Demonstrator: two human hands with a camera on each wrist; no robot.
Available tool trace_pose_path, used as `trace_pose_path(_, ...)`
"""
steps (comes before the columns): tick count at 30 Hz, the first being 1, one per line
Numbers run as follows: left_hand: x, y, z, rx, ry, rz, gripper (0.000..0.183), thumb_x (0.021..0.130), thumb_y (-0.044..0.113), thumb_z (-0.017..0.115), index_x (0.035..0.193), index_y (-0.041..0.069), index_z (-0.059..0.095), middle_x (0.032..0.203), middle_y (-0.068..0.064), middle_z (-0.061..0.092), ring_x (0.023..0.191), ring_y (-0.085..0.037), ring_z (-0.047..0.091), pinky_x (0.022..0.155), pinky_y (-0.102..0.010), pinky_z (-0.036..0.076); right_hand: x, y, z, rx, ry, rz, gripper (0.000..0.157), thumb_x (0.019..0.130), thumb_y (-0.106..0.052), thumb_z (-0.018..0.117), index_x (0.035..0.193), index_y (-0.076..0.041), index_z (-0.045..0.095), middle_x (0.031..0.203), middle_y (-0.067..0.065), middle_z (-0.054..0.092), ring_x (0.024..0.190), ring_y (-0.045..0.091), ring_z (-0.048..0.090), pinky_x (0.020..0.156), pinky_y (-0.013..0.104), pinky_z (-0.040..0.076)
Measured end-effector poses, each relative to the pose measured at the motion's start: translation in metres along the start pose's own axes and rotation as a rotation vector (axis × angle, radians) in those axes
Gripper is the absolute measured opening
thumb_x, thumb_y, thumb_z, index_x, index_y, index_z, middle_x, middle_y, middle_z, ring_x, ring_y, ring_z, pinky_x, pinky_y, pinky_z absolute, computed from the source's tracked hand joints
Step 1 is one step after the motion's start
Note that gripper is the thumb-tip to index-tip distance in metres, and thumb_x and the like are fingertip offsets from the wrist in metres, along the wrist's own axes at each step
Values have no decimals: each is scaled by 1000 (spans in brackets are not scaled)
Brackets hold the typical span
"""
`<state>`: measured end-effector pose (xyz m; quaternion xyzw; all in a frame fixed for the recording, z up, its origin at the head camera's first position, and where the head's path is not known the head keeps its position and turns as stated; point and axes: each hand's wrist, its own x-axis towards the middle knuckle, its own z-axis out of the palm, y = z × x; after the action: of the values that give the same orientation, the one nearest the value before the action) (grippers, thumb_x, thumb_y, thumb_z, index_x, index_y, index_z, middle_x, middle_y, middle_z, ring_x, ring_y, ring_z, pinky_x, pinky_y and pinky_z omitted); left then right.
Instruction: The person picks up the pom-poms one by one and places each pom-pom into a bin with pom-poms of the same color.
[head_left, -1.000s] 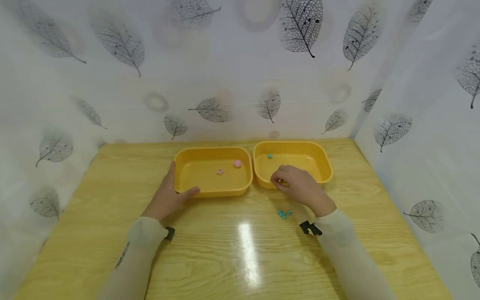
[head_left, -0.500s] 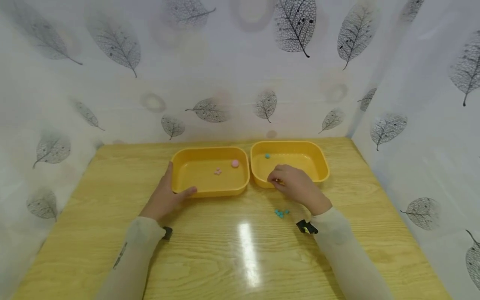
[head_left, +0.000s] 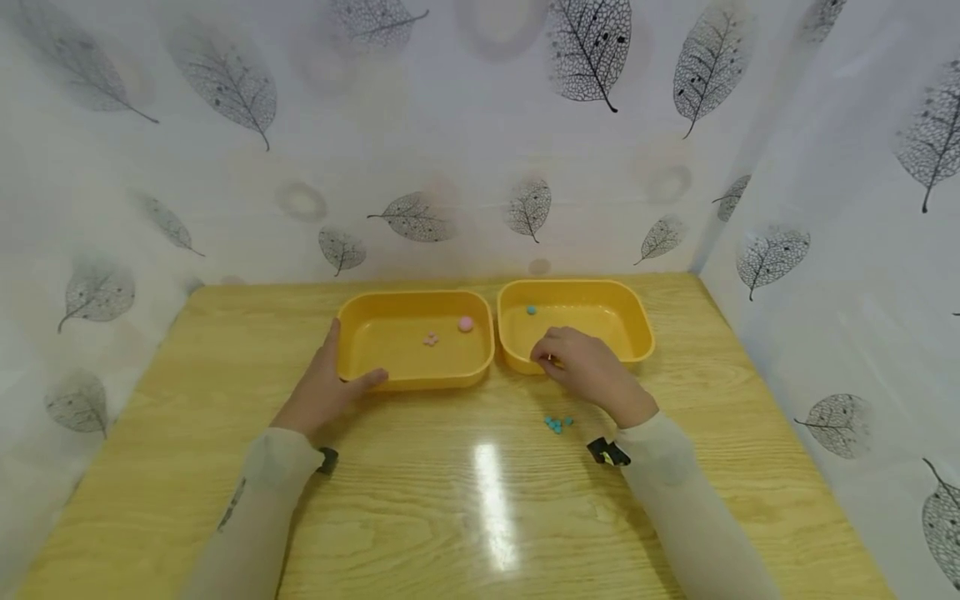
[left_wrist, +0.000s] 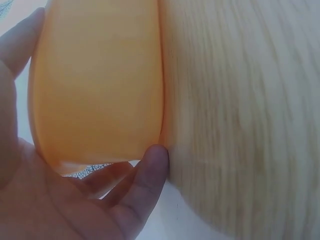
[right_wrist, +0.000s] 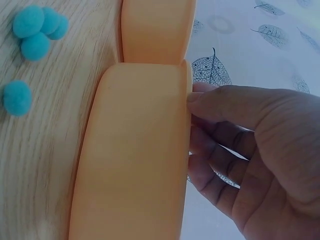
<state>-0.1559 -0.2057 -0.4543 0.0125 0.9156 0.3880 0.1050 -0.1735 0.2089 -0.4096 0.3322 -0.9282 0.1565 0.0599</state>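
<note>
Two yellow plastic trays stand side by side on a wooden table. My left hand [head_left: 318,383] holds the near left corner of the left tray [head_left: 416,384], thumb along its front and fingers on its left end. In the left tray lie a larger pink pom-pom [head_left: 466,323] and several tiny pink ones [head_left: 431,340]. My right hand [head_left: 588,367] pinches the near rim of the right tray [right_wrist: 135,140] between thumb and index finger; its other fingers curl loosely. A teal pom-pom [head_left: 531,309] sits inside the right tray, towards the back left.
Several teal pom-poms [right_wrist: 28,21] lie on the wooden table [head_left: 420,500] in front of the right tray. A white curtain [head_left: 450,125] with a leaf print hangs behind the table and along its sides.
The whole head view has shifted slightly to the left in frame. Both hands keep their places on the trays, and the pom-poms have not moved.
</note>
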Motion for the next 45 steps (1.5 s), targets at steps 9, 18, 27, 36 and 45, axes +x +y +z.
trace_pose_path(9, 1, -10, -12, 18, -2, 25, 126, 90, 67, 68, 161, 21, -24, 171, -17, -12, 155, -50, 3, 121, -69, 11, -1, 0, 0, 7, -8, 12, 9, 93, -7, 77, 101, -11, 78, 95, -1, 69, 84, 17, 64, 74, 35, 56)
trace_pose_path(18, -2, -28, -31, -6, 8, 9, 126, 89, 69, 67, 161, 22, -25, 171, -11, -18, 155, -50, -3, 119, -72, 8, -1, -2, -4, 19, -5, 21, 10, 93, -6, 76, 102, -11, 78, 95, -1, 70, 84, 18, 65, 72, 36, 56)
trace_pose_path(27, -3, -38, -45, -31, 4, -43, 124, 91, 65, 68, 160, 25, -26, 170, -12, -19, 155, -51, -4, 117, -75, 9, -2, 1, -3, 20, -20, 28, 11, 94, -6, 76, 103, -12, 78, 96, -1, 70, 85, 18, 65, 72, 36, 56)
trace_pose_path(36, -5, -32, -47, -27, -11, -67, 124, 90, 66, 69, 160, 27, -27, 170, -13, -19, 154, -54, -3, 116, -77, 10, -3, 0, -5, 14, -31, 33, 11, 94, -8, 76, 104, -11, 78, 98, 1, 69, 86, 19, 65, 74, 37, 57)
trace_pose_path(45, -9, -33, -51, -7, 24, -45, 126, 90, 66, 69, 160, 21, -25, 170, -20, -17, 153, -54, -3, 116, -77, 10, -1, -3, -3, 8, -19, -3, 9, 97, -8, 72, 105, -10, 77, 99, 2, 69, 92, 21, 66, 81, 38, 57)
